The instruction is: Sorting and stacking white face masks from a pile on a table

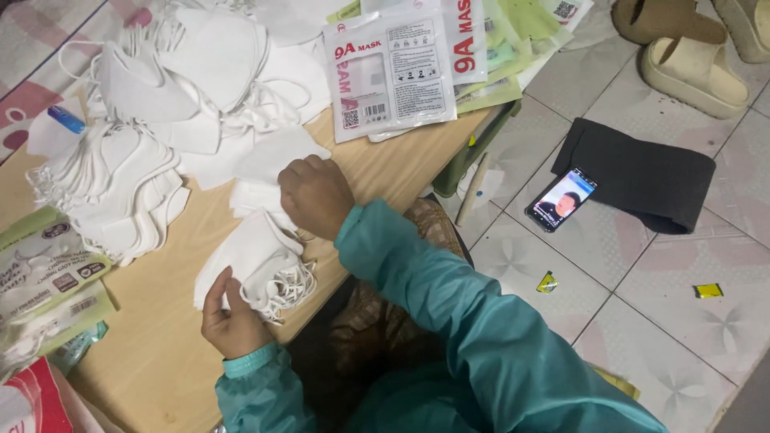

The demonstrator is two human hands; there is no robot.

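— Packages first?

— Flat plastic mask packet [389, 72], white with red print, at far edge of wooden counter [160, 353], beside a second similar packet [468, 36]. Under them, pale green packets [505, 48], fanned out. Near left edge, more green-and-white packets [48, 277], flat, and a red-and-white bag [32, 405] at the corner.

— And the masks?

— Small stack of white masks [257, 269], soft folded fabric, thin ear loops bunched at its right end. Lying near the front counter edge, long axis running from lower left up to upper right. Held at its lower end by left hand [231, 317], fingers curled around the fold. Right hand [315, 195] closed in a loose fist, pinching a single white mask [269, 164] just above the stack. Large loose heap of masks [168, 88] further back, with a fanned pile [112, 192] at left and a blue clip [66, 119] on it.

— On the floor?

— Tiled floor [666, 273], pale. Phone [561, 199] with lit screen, partly on a dark folded cloth [642, 172]. Beige sandals [694, 72] near top. Two small yellow wrappers [547, 282].
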